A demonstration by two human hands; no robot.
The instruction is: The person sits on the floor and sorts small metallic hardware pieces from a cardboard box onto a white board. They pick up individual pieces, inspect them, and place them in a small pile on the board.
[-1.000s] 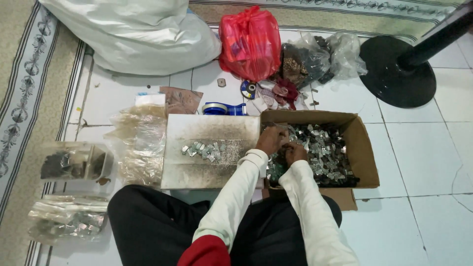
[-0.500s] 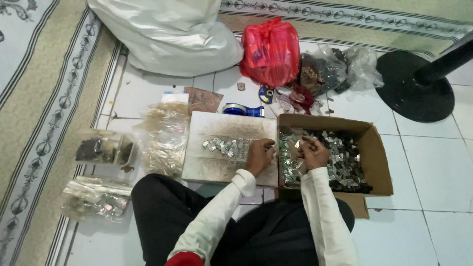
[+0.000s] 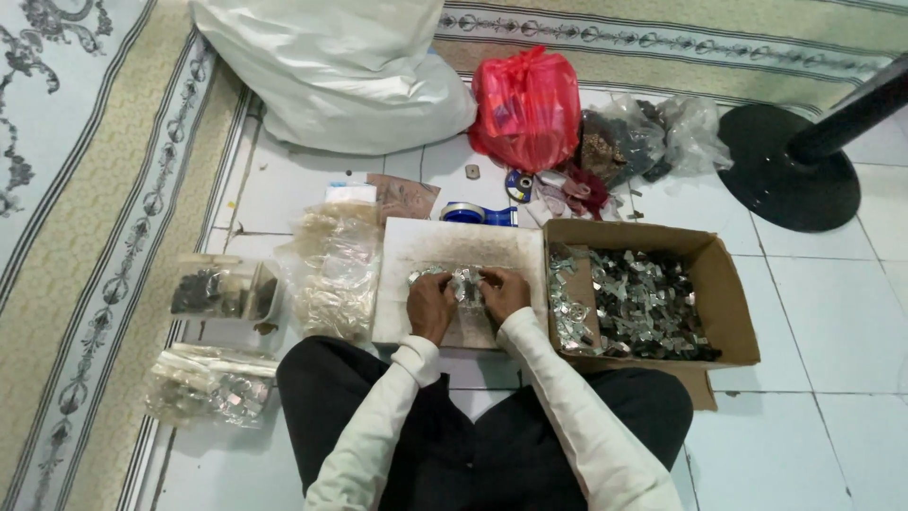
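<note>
Head view, both hands on shiny metal pieces, flat white board

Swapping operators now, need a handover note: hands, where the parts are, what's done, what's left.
Left hand and right hand are both on the white board, fingers in a small pile of shiny metal pieces; grip can't be judged.
The cardboard box to the right is full of the same pieces.
Clear bags lie left of the board.
Done: one small pile is out on the board.
Left: most pieces remain in the box.
</note>
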